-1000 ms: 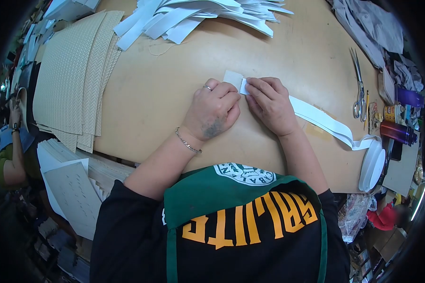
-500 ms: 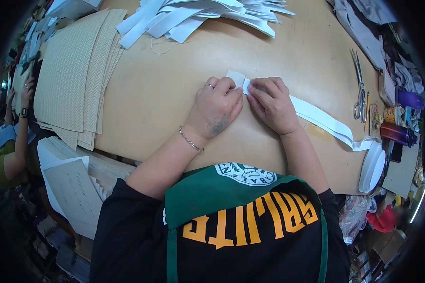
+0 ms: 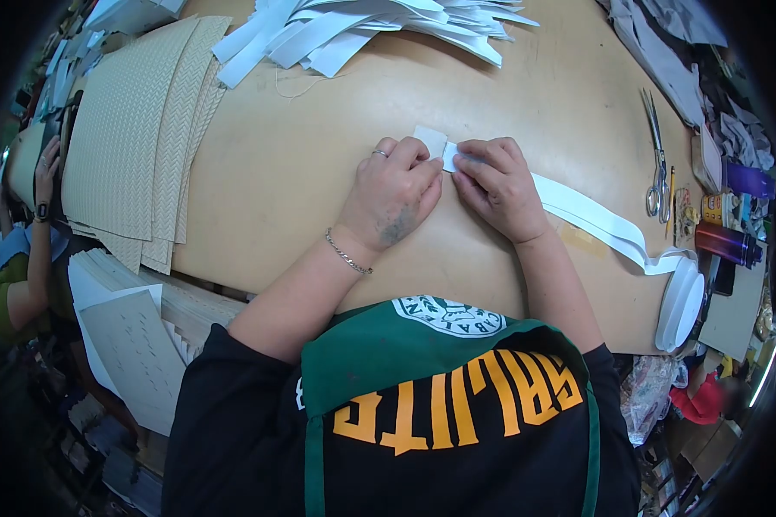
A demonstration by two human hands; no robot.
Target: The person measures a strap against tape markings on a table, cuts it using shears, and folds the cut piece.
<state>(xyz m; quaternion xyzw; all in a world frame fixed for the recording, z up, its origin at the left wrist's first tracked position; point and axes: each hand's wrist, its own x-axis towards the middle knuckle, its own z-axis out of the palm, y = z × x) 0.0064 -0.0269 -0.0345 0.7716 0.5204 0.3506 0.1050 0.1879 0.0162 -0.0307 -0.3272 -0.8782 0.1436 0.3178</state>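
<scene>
My left hand (image 3: 390, 191), with a ring and a chain bracelet, is closed in a pinch on a small off-white flat piece (image 3: 430, 138) whose corner shows past the fingers. Close beside it, my right hand (image 3: 502, 191) pinches the end of a white strip (image 3: 591, 222). The strip runs out from under the right hand across the table to a white roll (image 3: 679, 306) at the right edge. Where the strip end meets the off-white piece, the two lie against each other. My fingertips partly hide that spot.
Cut white strips (image 3: 371, 26) are heaped at the back. Woven-pattern sheets (image 3: 116, 129) overlap on the left. Scissors (image 3: 657, 164) and a pencil (image 3: 670, 202) lie at right, near a dark bottle (image 3: 728, 244). Another person's hand (image 3: 46, 172) is at far left.
My hands have barely moved and keep the same pinch on the piece and strip. At far left, the other person's hand and the sheet beside it have shifted.
</scene>
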